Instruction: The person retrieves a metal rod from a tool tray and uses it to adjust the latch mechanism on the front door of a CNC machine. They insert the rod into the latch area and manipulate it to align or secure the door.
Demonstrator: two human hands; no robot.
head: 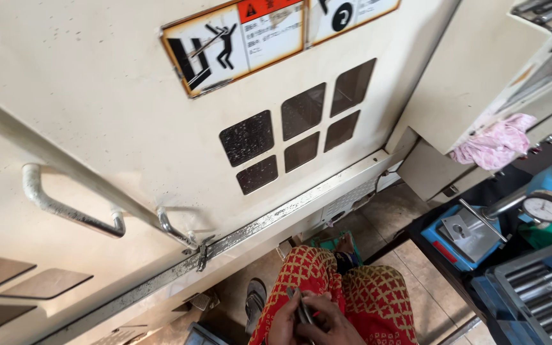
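Note:
At the bottom of the head view both my hands meet low over my lap, in front of red patterned cloth (pixel 327 281). My left hand (pixel 283 322) and my right hand (pixel 330 322) together grip a small dark metal tool (pixel 303 310), thin and pointing up between the fingers. Its lower end is hidden by my fingers. A cream machine door (pixel 129 115) with a bent metal handle (pixel 71 211) fills the view ahead of me.
The door carries dark window squares (pixel 289 134) and a warning sticker (pixel 237 38). A metal rail (pixel 257 227) runs along its bottom. To the right stand a dial gauge (pixel 544 207), a blue block (pixel 461 236), a tray of steel pins (pixel 538 291) and a pink rag (pixel 496 144). Tiled floor lies below.

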